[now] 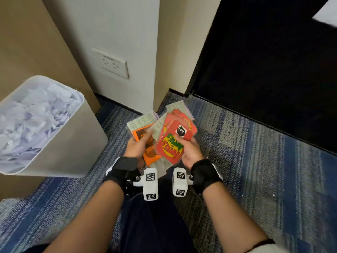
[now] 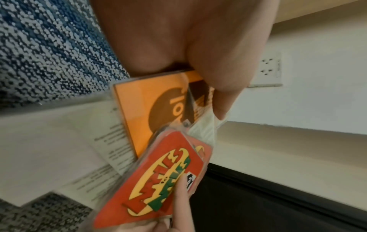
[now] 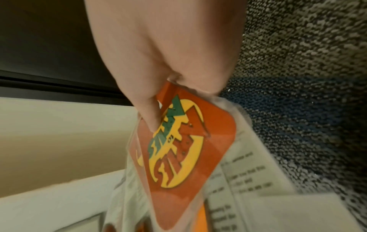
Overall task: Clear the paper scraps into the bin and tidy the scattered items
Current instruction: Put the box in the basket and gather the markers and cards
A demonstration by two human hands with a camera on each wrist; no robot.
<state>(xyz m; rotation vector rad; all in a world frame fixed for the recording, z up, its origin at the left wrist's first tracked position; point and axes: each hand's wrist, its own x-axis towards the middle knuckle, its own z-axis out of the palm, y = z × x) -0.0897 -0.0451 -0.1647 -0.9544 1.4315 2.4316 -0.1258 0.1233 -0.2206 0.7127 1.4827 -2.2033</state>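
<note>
Floor: blue-and-grey patterned carpet (image 1: 255, 143), in a corner by a white wall socket (image 1: 111, 63).
Bin: pale plastic wastebin (image 1: 73, 143) on the left, heaped with white paper scraps (image 1: 32, 121).
Left hand: left hand (image 1: 136, 147) pinches orange sleeved cards (image 2: 139, 109) and printed paper sheets (image 1: 142, 119).
Right hand: right hand (image 1: 189, 152) grips red rounded game cards (image 1: 173, 143), thumb on top.
Advice: probably square both fans into one stack, edges aligned, before setting them down.

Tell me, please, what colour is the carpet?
The carpet is blue and grey, in woven stripes; the head view shows it best.
</note>
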